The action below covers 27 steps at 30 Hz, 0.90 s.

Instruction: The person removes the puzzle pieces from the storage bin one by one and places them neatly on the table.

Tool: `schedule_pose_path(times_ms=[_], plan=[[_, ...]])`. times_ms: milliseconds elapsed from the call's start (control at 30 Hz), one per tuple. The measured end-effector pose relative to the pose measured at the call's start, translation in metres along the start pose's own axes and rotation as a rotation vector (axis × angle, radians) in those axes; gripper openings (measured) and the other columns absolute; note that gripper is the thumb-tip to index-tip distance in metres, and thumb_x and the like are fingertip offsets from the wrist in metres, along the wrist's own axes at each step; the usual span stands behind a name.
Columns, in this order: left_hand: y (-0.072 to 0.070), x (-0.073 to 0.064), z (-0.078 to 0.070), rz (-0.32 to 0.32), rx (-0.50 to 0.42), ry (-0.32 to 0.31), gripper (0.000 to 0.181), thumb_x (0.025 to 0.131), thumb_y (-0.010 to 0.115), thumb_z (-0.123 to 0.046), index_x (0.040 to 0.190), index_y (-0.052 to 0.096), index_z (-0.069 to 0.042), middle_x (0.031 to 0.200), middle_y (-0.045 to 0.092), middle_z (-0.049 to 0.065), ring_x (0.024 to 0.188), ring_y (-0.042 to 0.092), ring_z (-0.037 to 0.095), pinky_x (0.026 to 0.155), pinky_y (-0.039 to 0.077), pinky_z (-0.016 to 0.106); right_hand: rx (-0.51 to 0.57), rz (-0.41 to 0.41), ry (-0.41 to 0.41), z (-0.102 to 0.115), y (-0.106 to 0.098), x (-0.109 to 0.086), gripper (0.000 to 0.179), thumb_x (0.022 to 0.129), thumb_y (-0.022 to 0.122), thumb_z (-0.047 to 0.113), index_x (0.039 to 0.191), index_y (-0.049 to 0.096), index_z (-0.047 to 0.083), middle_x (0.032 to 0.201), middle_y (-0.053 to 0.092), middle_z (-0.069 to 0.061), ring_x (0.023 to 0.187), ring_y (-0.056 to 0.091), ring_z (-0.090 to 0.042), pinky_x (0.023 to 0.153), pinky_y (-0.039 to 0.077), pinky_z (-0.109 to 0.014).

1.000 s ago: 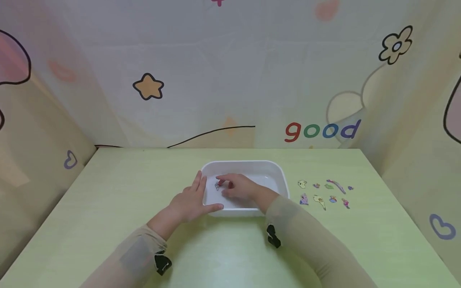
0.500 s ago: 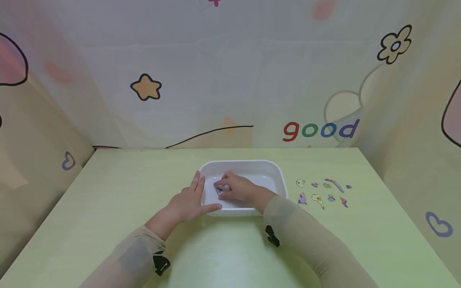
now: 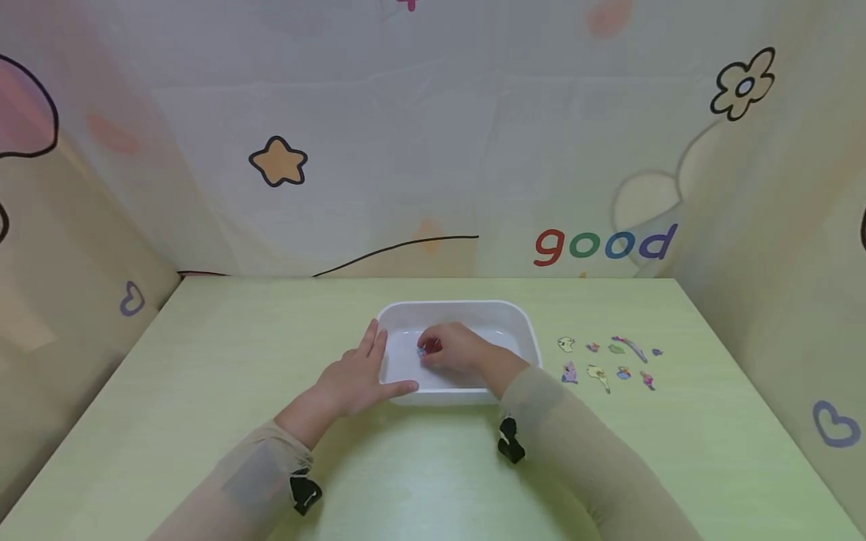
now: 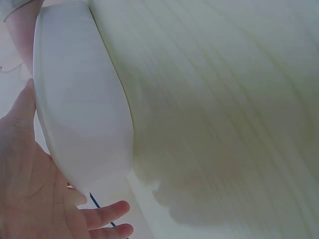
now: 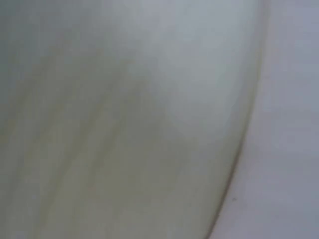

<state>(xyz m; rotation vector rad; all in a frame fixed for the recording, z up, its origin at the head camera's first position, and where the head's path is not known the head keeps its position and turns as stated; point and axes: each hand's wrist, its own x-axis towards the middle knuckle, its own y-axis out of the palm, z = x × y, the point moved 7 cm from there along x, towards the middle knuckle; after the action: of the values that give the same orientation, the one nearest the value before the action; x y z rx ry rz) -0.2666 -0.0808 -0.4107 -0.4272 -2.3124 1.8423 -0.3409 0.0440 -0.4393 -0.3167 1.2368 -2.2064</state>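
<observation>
A white plastic tray (image 3: 446,398) sits in the middle of the table. My left hand (image 3: 350,385) rests on its left end, fingers straight and thumb spread along the front rim; the left wrist view shows the palm side of this hand (image 4: 35,184) against the tray's outer wall (image 4: 82,99). Inside the tray, my right hand (image 3: 458,349) pinches a small flat colourful piece, like a sticker (image 3: 422,351), between thumb and fingertips. Most of that piece is covered by the fingers. Only tray wall (image 5: 284,124) and tabletop show in the right wrist view, without the hand.
Right of the tray, several small flat cut-out pieces lie in two rough rows on the pale green table (image 3: 203,391), among them a purple one (image 3: 570,373) and a long curved strip (image 3: 631,348). A printed curtain (image 3: 406,150) hangs behind and at both sides.
My right hand has closed its fingertips on the small piece from the tray's floor and drawn it slightly right. My left hand stays at the tray's left end.
</observation>
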Motion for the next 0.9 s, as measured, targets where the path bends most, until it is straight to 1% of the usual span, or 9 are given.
schedule_pose_path(times_ms=[67,100,233,300,433,533,667,800,900], plan=[[0.001,0.001,0.0,-0.006,0.001,-0.003,0.107,0.061,0.027,-0.081,0.136,0.009,-0.007,0.141,-0.003,0.008,0.107,0.042,0.033,0.073,0.041,0.042,0.057,-0.027,0.027,-0.004,-0.006,-0.002,0.025,0.075,0.065,0.021,0.099,0.061,0.014,0.081,0.057,0.008,0.076,0.051,-0.007,0.07,0.04,-0.022],[0.002,0.002,0.001,-0.006,0.007,-0.006,0.107,0.061,0.026,-0.081,0.136,0.009,-0.007,0.141,-0.003,0.008,0.107,0.042,0.033,0.074,0.041,0.042,0.079,-0.04,0.025,-0.006,-0.009,-0.003,0.026,0.075,0.065,0.021,0.1,0.061,0.013,0.082,0.057,0.008,0.076,0.051,-0.007,0.07,0.04,-0.021],[0.001,0.001,0.001,-0.005,0.016,-0.01,0.107,0.061,0.026,-0.081,0.136,0.01,-0.007,0.141,-0.002,0.009,0.107,0.042,0.034,0.074,0.041,0.043,0.174,-0.106,-0.043,-0.002,-0.022,-0.011,0.035,0.075,0.065,0.014,0.108,0.057,0.005,0.084,0.06,0.001,0.077,0.055,-0.009,0.07,0.042,-0.022],[0.0,0.001,0.001,-0.007,0.015,-0.004,0.107,0.061,0.027,-0.08,0.136,0.011,-0.007,0.141,-0.001,0.01,0.107,0.042,0.034,0.074,0.04,0.043,0.211,-0.14,-0.061,-0.003,-0.028,-0.016,0.04,0.074,0.065,0.01,0.111,0.054,0.001,0.085,0.06,-0.002,0.079,0.057,-0.011,0.073,0.042,-0.023],[-0.001,0.0,0.0,-0.01,0.007,0.002,0.106,0.062,0.029,-0.08,0.136,0.011,-0.006,0.141,-0.001,0.01,0.107,0.042,0.034,0.075,0.04,0.043,0.268,-0.196,-0.026,-0.01,-0.038,-0.028,0.045,0.074,0.065,0.008,0.116,0.049,0.0,0.089,0.06,-0.003,0.083,0.056,-0.013,0.077,0.042,-0.028],[0.0,0.001,0.0,-0.001,0.004,-0.007,0.107,0.061,0.028,-0.08,0.137,0.01,-0.008,0.141,-0.002,0.009,0.108,0.04,0.033,0.076,0.039,0.043,0.284,-0.225,0.031,-0.018,-0.043,-0.036,0.047,0.074,0.065,0.009,0.117,0.049,0.004,0.091,0.06,0.0,0.086,0.055,-0.012,0.078,0.041,-0.028],[0.0,0.001,0.0,-0.001,-0.014,-0.006,0.107,0.06,0.028,-0.081,0.137,0.009,-0.008,0.141,-0.002,0.008,0.109,0.04,0.033,0.077,0.039,0.044,0.316,-0.274,0.067,-0.025,-0.051,-0.049,0.042,0.074,0.065,0.009,0.113,0.051,0.004,0.092,0.06,0.0,0.086,0.056,-0.012,0.076,0.042,-0.028],[0.001,0.001,0.001,-0.001,-0.017,-0.014,0.108,0.06,0.028,-0.081,0.137,0.009,-0.008,0.141,-0.003,0.008,0.109,0.039,0.033,0.077,0.039,0.044,0.348,-0.316,0.037,-0.024,-0.059,-0.062,0.029,0.073,0.065,0.007,0.1,0.055,0.004,0.091,0.059,-0.002,0.085,0.057,-0.014,0.074,0.044,-0.027],[0.001,0.001,0.0,0.001,-0.02,-0.011,0.108,0.06,0.028,-0.081,0.137,0.009,-0.008,0.141,-0.004,0.007,0.11,0.039,0.033,0.077,0.039,0.043,0.366,-0.344,0.05,-0.027,-0.064,-0.072,0.02,0.072,0.066,0.005,0.09,0.056,0.008,0.088,0.059,-0.002,0.083,0.057,-0.013,0.071,0.045,-0.026]])
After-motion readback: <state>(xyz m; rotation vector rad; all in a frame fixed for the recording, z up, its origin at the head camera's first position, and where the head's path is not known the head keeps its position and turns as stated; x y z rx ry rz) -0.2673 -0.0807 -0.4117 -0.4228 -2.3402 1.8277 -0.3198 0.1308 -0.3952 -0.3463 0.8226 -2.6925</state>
